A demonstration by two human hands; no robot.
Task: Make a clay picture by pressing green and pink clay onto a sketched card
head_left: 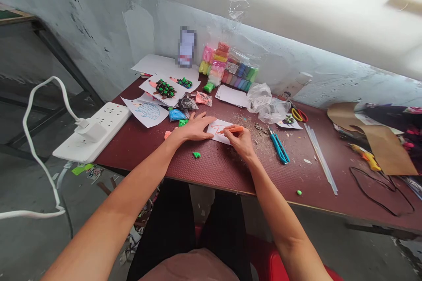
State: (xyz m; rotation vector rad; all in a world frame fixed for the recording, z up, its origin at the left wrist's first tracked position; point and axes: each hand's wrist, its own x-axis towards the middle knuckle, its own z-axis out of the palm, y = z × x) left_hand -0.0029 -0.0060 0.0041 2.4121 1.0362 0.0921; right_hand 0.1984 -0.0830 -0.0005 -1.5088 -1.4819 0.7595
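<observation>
A small white card (216,137) lies on the dark red table, with orange lines drawn on part of it. My right hand (242,142) is closed around an orange marker (234,129), its tip on or just above the card. My left hand (197,127) rests with fingers spread at the card's left edge. Green clay (183,122) and pink-orange clay (168,134) are partly hidden beside the left hand. A green clay lump (197,155) sits closer to the table's front edge.
Hedgehog pictures (163,88) and clay packs (231,70) stand at the back. On the right are a blue cutter (278,145), scissors (299,114), glue sticks (320,158) and a yellow glue gun (365,156) with its cord. A power strip (95,134) is on the left.
</observation>
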